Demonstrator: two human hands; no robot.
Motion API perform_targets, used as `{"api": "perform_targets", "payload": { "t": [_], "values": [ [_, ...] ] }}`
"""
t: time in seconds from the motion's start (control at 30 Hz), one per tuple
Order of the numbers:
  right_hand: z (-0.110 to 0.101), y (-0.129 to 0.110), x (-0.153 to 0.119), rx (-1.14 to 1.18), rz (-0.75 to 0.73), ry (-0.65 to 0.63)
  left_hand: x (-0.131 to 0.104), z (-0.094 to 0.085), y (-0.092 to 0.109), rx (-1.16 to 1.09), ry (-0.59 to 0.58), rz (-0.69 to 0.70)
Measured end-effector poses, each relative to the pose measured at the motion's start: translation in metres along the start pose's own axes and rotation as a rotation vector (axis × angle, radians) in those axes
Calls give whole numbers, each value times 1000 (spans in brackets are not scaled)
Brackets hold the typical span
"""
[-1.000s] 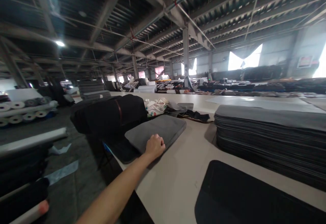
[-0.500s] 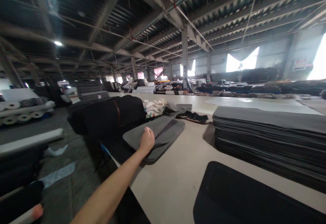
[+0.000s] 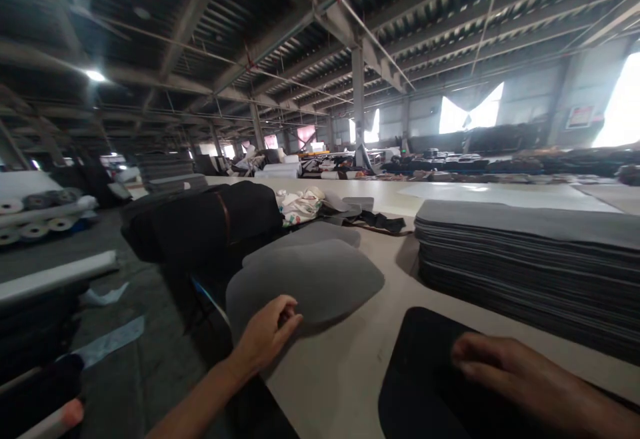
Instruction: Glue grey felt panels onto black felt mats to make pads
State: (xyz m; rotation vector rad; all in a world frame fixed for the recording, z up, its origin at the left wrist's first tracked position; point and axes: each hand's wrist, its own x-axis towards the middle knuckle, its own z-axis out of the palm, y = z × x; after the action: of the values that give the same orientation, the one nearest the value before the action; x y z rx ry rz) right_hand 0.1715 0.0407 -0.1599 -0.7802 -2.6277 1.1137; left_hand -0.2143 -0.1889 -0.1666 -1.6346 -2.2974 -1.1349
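Observation:
My left hand [image 3: 267,332] is at the near edge of a curved grey sheet [image 3: 310,279], its fingers curled and the thumb close to them; whether they pinch the sheet is hidden. Behind this sheet lies another grey piece [image 3: 295,236]. At the lower right, my right hand [image 3: 500,366] is over a black mat [image 3: 417,359]. It is blurred, with the thumb and fingers bent toward each other, and I cannot make out anything between them. A tall stack of grey and black sheets [image 3: 500,259] stands behind the right hand.
The pale tabletop [image 3: 345,372] runs between the sheets and the stack. A bulky black bundle [image 3: 215,219] sits at the left, beside a crumpled patterned cloth [image 3: 303,204]. Black scraps [image 3: 383,222] lie farther back. White rolls [image 3: 50,226] are on the far left.
My left hand has come nearer and slightly left. A grey sheet has shifted toward me and now covers more of the tabletop. My right hand has entered above the black mat.

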Motion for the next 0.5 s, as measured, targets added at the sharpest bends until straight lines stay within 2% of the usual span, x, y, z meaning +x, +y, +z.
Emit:
{"api": "perform_targets", "payload": {
  "t": [0.07,0.17,0.23,0.33,0.5],
  "values": [
    [-1,-9,25,29,-34,-53,-21,3,-17,-1,94,-76],
    [-2,-11,67,85,-39,42,-36,4,-48,32,360,-301],
    [-2,-9,98,174,-13,115,-38,4,-66,26,480,-481],
    [3,-8,145,247,44,215,-33,9,-79,-49,545,-647],
    [18,-12,217,197,108,349,-26,33,-74,-105,591,-739]
  ]
}}
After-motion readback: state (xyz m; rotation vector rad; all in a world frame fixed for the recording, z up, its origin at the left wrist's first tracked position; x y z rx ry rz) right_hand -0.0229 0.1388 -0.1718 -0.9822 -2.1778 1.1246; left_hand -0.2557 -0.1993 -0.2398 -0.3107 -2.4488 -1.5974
